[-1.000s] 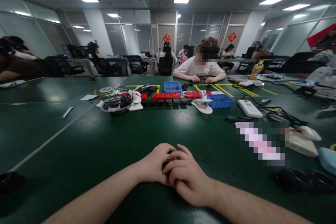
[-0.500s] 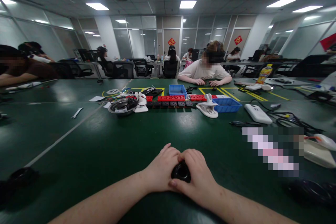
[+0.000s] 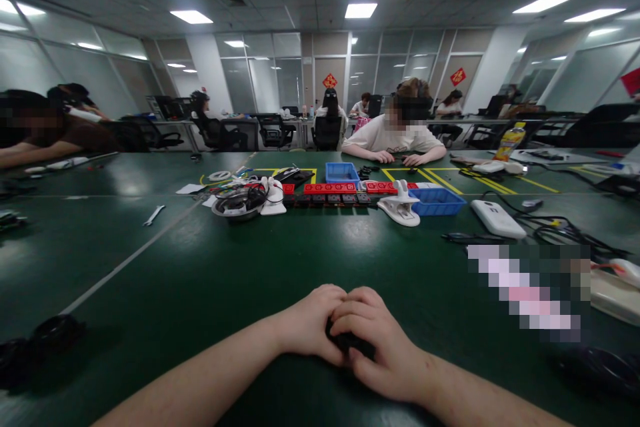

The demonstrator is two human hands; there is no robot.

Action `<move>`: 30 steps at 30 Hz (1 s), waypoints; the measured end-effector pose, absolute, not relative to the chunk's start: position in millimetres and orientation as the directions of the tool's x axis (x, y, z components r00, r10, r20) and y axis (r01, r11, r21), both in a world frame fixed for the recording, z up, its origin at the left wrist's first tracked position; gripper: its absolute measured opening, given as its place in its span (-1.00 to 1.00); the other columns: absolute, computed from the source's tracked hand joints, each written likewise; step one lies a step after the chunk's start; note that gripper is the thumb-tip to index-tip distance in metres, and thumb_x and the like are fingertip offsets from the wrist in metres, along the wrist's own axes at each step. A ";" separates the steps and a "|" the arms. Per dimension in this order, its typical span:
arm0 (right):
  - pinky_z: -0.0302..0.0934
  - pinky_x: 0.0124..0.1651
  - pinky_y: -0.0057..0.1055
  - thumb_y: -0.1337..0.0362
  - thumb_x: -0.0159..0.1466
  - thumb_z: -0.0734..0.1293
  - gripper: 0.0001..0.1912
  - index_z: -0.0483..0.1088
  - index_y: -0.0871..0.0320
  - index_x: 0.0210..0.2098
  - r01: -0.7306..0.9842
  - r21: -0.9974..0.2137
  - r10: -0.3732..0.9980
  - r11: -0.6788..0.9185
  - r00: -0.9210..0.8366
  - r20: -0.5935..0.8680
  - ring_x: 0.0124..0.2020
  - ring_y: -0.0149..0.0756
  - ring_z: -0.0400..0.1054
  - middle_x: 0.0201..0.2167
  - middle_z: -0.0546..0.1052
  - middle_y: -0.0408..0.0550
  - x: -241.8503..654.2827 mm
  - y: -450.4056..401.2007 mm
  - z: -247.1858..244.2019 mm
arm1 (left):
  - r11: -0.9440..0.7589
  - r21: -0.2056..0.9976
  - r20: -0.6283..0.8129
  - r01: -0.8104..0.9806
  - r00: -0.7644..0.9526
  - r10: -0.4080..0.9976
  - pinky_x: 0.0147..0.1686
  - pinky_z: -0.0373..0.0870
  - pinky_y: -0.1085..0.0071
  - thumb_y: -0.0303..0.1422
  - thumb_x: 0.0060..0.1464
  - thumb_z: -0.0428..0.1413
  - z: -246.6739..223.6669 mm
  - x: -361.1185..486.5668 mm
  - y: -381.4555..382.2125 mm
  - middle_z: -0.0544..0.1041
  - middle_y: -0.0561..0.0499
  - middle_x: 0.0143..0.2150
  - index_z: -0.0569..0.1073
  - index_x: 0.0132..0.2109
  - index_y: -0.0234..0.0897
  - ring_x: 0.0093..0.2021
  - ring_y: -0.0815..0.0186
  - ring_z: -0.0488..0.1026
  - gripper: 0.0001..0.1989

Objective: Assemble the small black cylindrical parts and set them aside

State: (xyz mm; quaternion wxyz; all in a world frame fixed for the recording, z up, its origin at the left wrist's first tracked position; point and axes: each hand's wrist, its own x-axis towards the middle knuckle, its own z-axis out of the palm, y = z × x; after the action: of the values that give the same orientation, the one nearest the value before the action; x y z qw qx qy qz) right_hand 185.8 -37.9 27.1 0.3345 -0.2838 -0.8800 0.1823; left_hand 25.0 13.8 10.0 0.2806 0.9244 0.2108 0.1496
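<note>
Both my hands meet low in the middle, around a glossy black round part [image 3: 364,347] at the green table [image 3: 240,287]. My left hand [image 3: 316,321] curls about its left side, thumb near the front. From the right, my right hand [image 3: 384,340] wraps over it, with bent fingers across the top and the thumb at the near side. Most of the part is hidden by fingers, so its exact kind cannot be made out.
Farther off are a metal bowl of cables [image 3: 239,205], red and black socket blocks [image 3: 333,189], a white clip stand [image 3: 401,207] and a blue bin [image 3: 437,200]. A wrench [image 3: 153,215] and black rings [image 3: 56,332] lie left. Opposite sits a person [image 3: 395,133].
My right fingers have moved over the top of the black part, covering the round hollow that showed before. My left fingers are drawn in closer. The whole view has shifted slightly.
</note>
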 end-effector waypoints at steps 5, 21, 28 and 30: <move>-0.20 0.14 -0.17 0.46 -0.05 0.10 -0.79 0.30 0.12 -0.50 0.347 -0.481 0.569 0.805 -0.683 0.458 -0.13 -0.30 0.24 -0.39 0.47 -0.18 185.6 -41.8 32.7 | -0.724 0.604 0.123 0.334 0.858 0.498 0.00 0.14 0.26 -0.33 -0.32 0.26 9.7 22.9 13.7 0.38 0.05 -0.11 0.32 -0.05 -0.19 -0.09 0.15 0.30 -0.42; -0.06 0.09 -0.11 0.26 0.10 0.20 -0.71 0.28 0.14 -0.16 0.414 -0.391 0.570 0.822 -0.584 0.578 -0.07 -0.18 0.21 -0.17 0.40 -0.02 192.5 -47.3 27.7 | -0.795 0.520 0.165 0.313 0.876 0.453 0.01 0.11 0.23 -0.06 -0.24 0.21 10.5 22.0 10.2 0.33 0.02 -0.07 0.32 -0.01 -0.14 -0.08 0.14 0.26 -0.40; 0.14 -0.25 -0.23 0.06 0.02 0.32 -0.68 0.28 0.17 -0.38 0.702 -0.390 0.796 0.596 -0.453 0.400 -0.35 -0.24 0.21 -0.40 0.35 -0.06 181.4 -40.1 14.2 | -0.796 0.503 0.188 0.336 0.857 0.481 -0.07 0.18 0.29 -0.17 -0.26 0.22 3.2 23.1 12.6 0.34 0.01 -0.20 0.39 -0.17 -0.24 -0.15 0.18 0.27 -0.55; 0.14 -0.26 -0.25 0.14 0.04 0.30 -0.78 0.28 0.16 -0.41 0.703 -0.380 0.794 0.601 -0.470 0.386 -0.35 -0.24 0.21 -0.41 0.36 -0.06 181.4 -38.1 12.9 | -0.806 0.487 0.209 0.335 0.852 0.480 -0.06 0.18 0.32 -0.23 -0.32 0.25 1.9 23.5 12.5 0.33 0.03 -0.20 0.40 -0.21 -0.25 -0.15 0.19 0.26 -0.56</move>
State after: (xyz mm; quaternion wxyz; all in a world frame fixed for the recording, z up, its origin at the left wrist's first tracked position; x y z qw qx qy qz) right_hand 181.4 -38.1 12.9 0.2694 -0.4388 -0.8531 0.0840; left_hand 23.5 12.5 1.9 0.2223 0.9363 0.2175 0.1632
